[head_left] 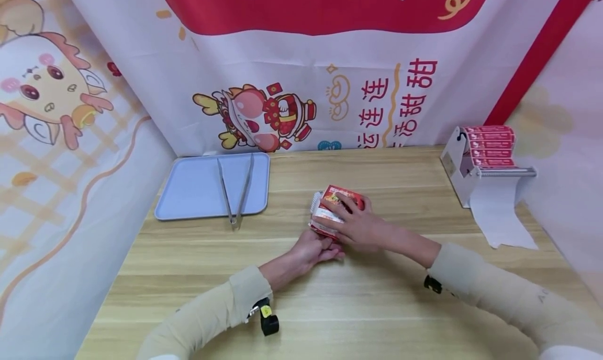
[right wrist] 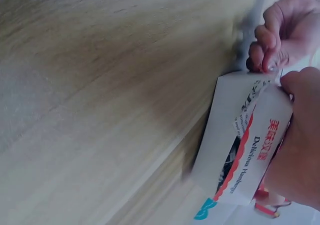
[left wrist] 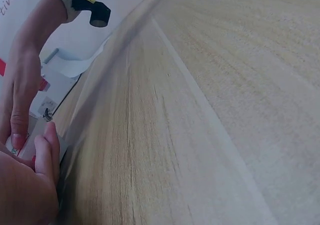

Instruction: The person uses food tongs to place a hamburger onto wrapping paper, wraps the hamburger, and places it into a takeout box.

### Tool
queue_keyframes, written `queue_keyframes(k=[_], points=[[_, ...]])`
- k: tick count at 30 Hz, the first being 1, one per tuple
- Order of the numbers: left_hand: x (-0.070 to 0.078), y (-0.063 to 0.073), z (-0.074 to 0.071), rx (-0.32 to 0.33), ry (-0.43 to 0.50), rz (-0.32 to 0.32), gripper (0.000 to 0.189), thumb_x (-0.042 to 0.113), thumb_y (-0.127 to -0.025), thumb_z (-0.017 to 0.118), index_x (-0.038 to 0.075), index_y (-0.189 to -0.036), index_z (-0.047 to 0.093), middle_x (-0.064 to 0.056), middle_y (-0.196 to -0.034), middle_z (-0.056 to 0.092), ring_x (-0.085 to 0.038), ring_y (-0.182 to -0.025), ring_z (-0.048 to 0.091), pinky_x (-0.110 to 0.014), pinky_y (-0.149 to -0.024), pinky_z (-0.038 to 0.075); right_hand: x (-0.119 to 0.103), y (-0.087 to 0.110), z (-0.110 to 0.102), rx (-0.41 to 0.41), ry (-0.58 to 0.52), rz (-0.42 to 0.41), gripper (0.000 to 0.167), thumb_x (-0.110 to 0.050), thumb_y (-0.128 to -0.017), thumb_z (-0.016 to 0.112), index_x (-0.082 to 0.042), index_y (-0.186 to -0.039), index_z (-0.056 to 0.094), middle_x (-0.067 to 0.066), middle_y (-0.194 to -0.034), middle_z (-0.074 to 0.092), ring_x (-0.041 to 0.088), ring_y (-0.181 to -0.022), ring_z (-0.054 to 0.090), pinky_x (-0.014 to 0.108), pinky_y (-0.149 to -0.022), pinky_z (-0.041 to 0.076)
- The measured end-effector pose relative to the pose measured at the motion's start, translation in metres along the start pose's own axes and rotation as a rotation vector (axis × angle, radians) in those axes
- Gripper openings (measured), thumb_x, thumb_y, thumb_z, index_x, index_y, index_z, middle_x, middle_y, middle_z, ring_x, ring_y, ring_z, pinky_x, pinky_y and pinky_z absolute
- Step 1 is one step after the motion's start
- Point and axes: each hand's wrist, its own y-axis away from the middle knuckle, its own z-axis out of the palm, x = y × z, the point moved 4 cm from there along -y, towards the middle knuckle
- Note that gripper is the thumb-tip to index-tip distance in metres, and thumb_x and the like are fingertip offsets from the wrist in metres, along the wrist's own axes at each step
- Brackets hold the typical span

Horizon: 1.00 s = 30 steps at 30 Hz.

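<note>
A red-and-white paper hamburger box (head_left: 330, 220) sits on the wooden table, printed "Delicious Hamburger" on its side (right wrist: 250, 155). From above, my right hand (head_left: 360, 224) grips it, fingers spread across the top. At the near edge is my left hand (head_left: 311, 252), fingers curled. In the right wrist view the left hand (right wrist: 287, 32) pinches a small red label (right wrist: 265, 63) at the box's corner; most of that label is hidden by the fingers. A dark gap (right wrist: 229, 160) shows along the box's side, next to the scalloped red edge.
A blue tray (head_left: 188, 190) lies at the back left, with metal tongs (head_left: 242, 198) across it, their joined end past its near edge. At the back right stands a label dispenser (head_left: 459, 166) with a roll of red labels (head_left: 492, 145) and hanging white backing paper (head_left: 501, 213).
</note>
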Motion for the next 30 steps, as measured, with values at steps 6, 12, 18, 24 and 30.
queue_keyframes(k=[6, 12, 18, 24, 30], points=[[-0.002, 0.003, 0.001, 0.041, -0.057, 0.018, 0.033, -0.001, -0.104, 0.04, -0.005, -0.135, 0.049, -0.011, -0.081, 0.066, -0.019, -0.068, 0.071, -0.027, -0.072, 0.061, 0.004, -0.002, -0.003, 0.036, -0.068, -0.032, 0.05, -0.042, -0.106, 0.04, -0.044, -0.154, 0.03, 0.001, -0.168, 0.018, 0.034, -0.152, 0.011, 0.074, -0.106, 0.019], [0.003, 0.005, 0.002, 0.058, -0.028, 0.02, 0.034, -0.002, -0.104, 0.039, -0.005, -0.136, 0.049, -0.014, -0.09, 0.066, -0.02, -0.075, 0.072, -0.031, -0.081, 0.061, 0.005, -0.002, -0.004, 0.07, -0.058, -0.035, 0.051, -0.042, -0.105, 0.042, -0.043, -0.155, 0.031, 0.002, -0.167, 0.021, 0.036, -0.152, 0.015, 0.078, -0.106, 0.019], [0.01, 0.003, -0.001, -0.045, -0.037, -0.049, 0.038, -0.005, -0.101, 0.039, -0.006, -0.138, 0.048, -0.015, -0.09, 0.067, -0.024, -0.079, 0.072, -0.03, -0.08, 0.061, 0.008, -0.003, -0.006, 0.052, -0.049, -0.044, 0.049, -0.041, -0.105, 0.042, -0.042, -0.154, 0.033, 0.002, -0.167, 0.022, 0.037, -0.152, 0.016, 0.079, -0.105, 0.02], [0.018, 0.015, -0.024, -0.101, -0.261, -0.135, 0.028, 0.0, -0.1, 0.046, -0.016, -0.121, 0.056, -0.01, -0.074, 0.07, -0.019, -0.07, 0.073, -0.025, -0.069, 0.061, 0.014, -0.005, -0.007, 0.043, -0.07, -0.085, 0.051, -0.039, -0.104, 0.045, -0.044, -0.153, 0.033, 0.0, -0.168, 0.02, 0.031, -0.154, 0.015, 0.078, -0.107, 0.021], [0.033, 0.023, -0.049, -0.096, -0.406, -0.098, 0.033, 0.01, -0.104, 0.045, -0.016, -0.122, 0.051, -0.017, -0.086, 0.071, -0.019, -0.068, 0.072, -0.019, -0.063, 0.058, 0.028, 0.004, -0.013, 0.136, -0.126, 0.003, 0.061, -0.046, -0.097, 0.058, -0.043, -0.153, 0.033, 0.002, -0.168, 0.019, 0.032, -0.154, 0.017, 0.074, -0.11, 0.023]])
